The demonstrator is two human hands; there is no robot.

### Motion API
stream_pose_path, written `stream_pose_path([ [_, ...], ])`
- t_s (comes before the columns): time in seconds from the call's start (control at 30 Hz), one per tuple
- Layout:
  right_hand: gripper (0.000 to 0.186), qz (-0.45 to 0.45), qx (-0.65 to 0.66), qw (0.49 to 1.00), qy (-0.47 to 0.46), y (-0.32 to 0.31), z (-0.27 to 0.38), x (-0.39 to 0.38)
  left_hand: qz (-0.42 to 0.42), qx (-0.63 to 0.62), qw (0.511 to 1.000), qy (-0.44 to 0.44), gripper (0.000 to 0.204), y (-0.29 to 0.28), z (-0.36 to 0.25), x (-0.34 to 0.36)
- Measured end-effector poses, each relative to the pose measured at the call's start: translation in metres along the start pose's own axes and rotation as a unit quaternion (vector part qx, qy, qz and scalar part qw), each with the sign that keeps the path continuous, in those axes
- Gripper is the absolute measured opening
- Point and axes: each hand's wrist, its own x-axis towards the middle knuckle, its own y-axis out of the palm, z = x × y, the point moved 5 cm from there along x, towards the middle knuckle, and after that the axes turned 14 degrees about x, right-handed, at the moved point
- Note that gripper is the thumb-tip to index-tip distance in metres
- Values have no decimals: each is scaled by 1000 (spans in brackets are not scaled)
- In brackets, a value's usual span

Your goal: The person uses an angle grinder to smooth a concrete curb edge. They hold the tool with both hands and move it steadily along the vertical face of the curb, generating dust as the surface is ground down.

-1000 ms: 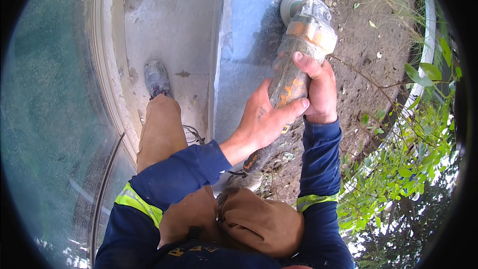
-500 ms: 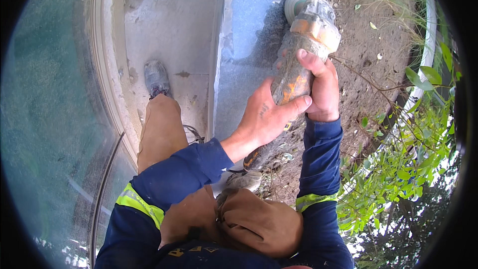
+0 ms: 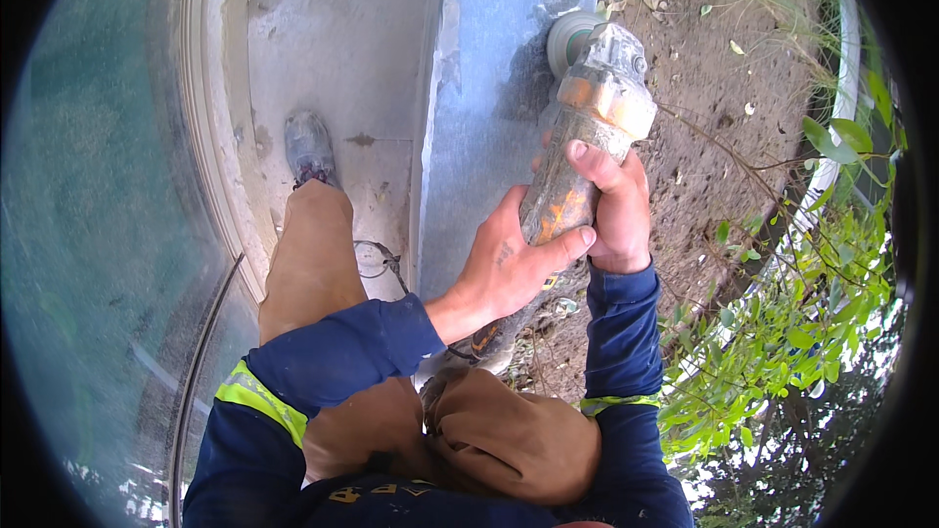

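Observation:
Both my hands are wrapped round a dusty grey and orange angle grinder [image 3: 567,181]. My left hand [image 3: 506,259] grips the rear of its body, thumb across the top. Ahead of it, my right hand [image 3: 614,200] clasps the body from the right side, thumb up near the gear head. The round disc [image 3: 570,42] at the tool's far left side lies against or just over the top of a grey-blue stone ledge [image 3: 499,0]; exact contact is hard to tell. A darker patch and shadow mark the ledge beside the disc. The grinder's tail runs back toward my knees.
Left of the ledge is a concrete floor [image 3: 381,68] with my shoe [image 3: 310,147] on it, then a glass panel [image 3: 88,186] in a pale frame. Bare soil [image 3: 714,88] lies right, with leafy branches [image 3: 812,332] close to my right arm. A thin cable [image 3: 388,261] loops beside the ledge.
The angle grinder, with both hands on it, has come back toward me and slightly left. Its disc has slid nearer along the ledge, and more of the disc shows.

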Motion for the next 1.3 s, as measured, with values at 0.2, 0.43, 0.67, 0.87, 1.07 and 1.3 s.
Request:
stream_pose_path([
  [0.2, 49, -5, 1, 1000, 6, -6, -17, -20, 4, -21, 1000, -10, 62, 6, 22, -20],
  [0.43, 50, -21, 7, 999, 33, -16, -41, -42, 19, 14, 999, -23, 63, 3, 38, -42],
  [0.67, 49, -26, 13, 999, 43, -19, -59, -67, 35, 24, 997, -57, 67, -1, 56, -64],
  [0.87, 45, -43, 16, 999, 26, -29, -77, -77, 40, 50, 997, -51, 70, -3, 73, -70],
  [1.07, 42, -30, 11, 999, -8, -24, -57, -57, 39, 28, 998, -29, 63, 2, 61, -53],
  [1.3, 41, -22, 16, 999, -23, -18, -38, -26, 24, 17, 1000, -6, 66, -5, 36, -21],
])
